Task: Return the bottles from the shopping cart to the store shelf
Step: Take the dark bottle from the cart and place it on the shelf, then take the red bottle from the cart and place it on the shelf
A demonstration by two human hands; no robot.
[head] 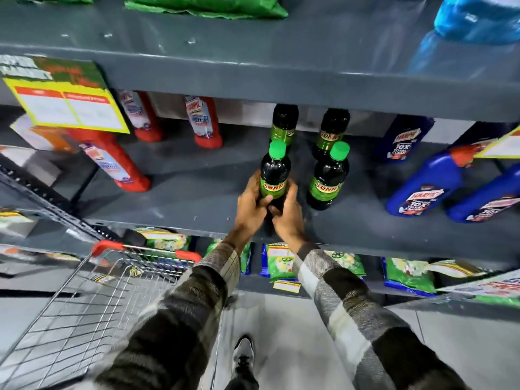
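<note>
Both my hands grip one dark bottle with a green cap and green label, held upright over the front of the grey shelf. My left hand wraps its left side and my right hand its lower right. A matching bottle stands on the shelf just to the right. Two more of the same bottles stand behind them. The wire shopping cart with red handle corners is at the lower left; I see no bottles inside it.
Red cleaner bottles stand at the left of the same shelf, blue ones at the right. A yellow price sign hangs from the upper shelf. Green packets fill the shelf below. My shoe is on the grey floor.
</note>
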